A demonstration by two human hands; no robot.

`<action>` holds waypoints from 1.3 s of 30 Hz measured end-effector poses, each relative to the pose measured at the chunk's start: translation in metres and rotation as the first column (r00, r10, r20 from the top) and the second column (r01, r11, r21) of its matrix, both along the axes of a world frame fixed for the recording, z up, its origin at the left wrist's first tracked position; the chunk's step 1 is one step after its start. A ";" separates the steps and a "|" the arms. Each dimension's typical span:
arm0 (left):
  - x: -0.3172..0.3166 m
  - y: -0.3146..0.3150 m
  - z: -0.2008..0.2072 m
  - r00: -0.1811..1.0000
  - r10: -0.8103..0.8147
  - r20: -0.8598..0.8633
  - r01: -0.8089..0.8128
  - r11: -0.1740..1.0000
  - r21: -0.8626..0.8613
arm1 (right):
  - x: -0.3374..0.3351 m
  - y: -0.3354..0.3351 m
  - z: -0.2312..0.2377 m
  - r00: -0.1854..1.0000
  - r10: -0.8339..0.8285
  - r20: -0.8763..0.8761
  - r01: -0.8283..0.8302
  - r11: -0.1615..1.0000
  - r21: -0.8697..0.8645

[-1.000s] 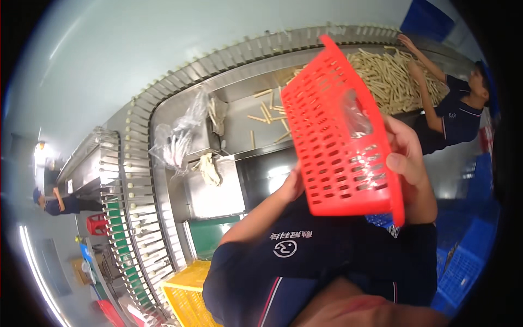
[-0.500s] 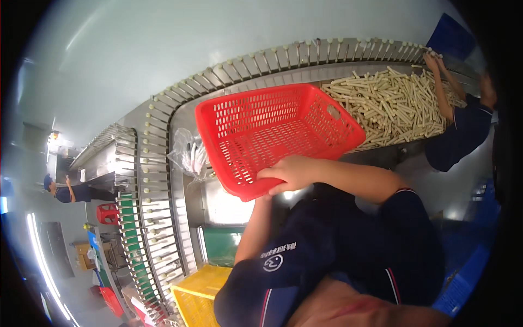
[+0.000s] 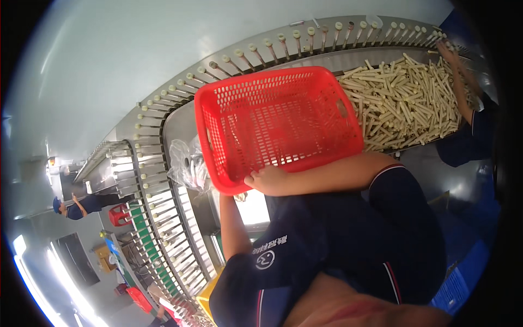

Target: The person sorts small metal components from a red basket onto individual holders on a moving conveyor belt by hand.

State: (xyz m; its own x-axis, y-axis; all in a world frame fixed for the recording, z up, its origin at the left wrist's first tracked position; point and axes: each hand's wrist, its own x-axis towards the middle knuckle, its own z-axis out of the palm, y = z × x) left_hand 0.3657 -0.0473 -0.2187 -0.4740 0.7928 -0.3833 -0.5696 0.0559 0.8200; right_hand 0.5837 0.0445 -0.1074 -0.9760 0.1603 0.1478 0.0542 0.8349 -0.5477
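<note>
While the right hand point(image 3: 268, 180) clamps its fingers on the near rim of the red basket point(image 3: 280, 128), left of the pale sticks point(image 3: 406, 103), I'd keep it level; the left hand's hidden fingers I cannot tell.

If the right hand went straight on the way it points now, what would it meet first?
Probably the left wall of the red basket, whose near rim the right hand grips; depth there is hard to judge.
</note>
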 end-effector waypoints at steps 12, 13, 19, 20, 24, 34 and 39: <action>-0.180 -0.013 -0.003 0.895 0.398 -0.200 -0.439 0.865 -0.244 | -0.200 0.020 -0.116 0.962 0.233 0.143 -0.231 0.973 -0.031; -0.205 -0.017 0.005 0.829 0.383 -0.407 -0.485 0.855 -0.184 | -0.215 0.016 -0.122 0.955 0.206 0.213 -0.203 0.979 -0.033; -0.262 0.072 0.088 0.388 -0.072 -0.919 -0.125 0.984 -0.130 | -0.269 0.076 -0.067 0.983 0.081 0.165 -0.117 0.968 0.220; -0.256 0.107 0.107 0.312 -0.074 -0.947 -0.040 0.995 -0.091 | -0.270 0.111 -0.047 0.960 -0.050 0.277 0.003 0.986 0.165; -0.261 0.255 0.152 -0.185 0.087 -0.979 0.193 0.980 0.051 | -0.269 0.276 0.021 0.816 -0.457 -0.355 0.550 0.803 0.230; -0.174 0.462 0.151 -0.690 -0.251 -0.679 0.341 0.715 -0.610 | -0.202 0.459 0.036 0.873 -0.484 0.063 0.392 0.772 0.501; -0.148 0.476 0.252 -0.192 -0.299 -0.935 0.574 0.738 -0.354 | -0.147 0.464 0.137 0.897 -0.437 0.070 0.439 0.898 -0.030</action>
State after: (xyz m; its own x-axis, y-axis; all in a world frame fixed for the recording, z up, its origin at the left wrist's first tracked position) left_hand 0.2179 0.4286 0.0333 0.2415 0.9587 0.1505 0.7941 -0.2843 0.5373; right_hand 0.4363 0.5085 0.0293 -0.8124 0.5784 0.0740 0.4428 0.6945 -0.5671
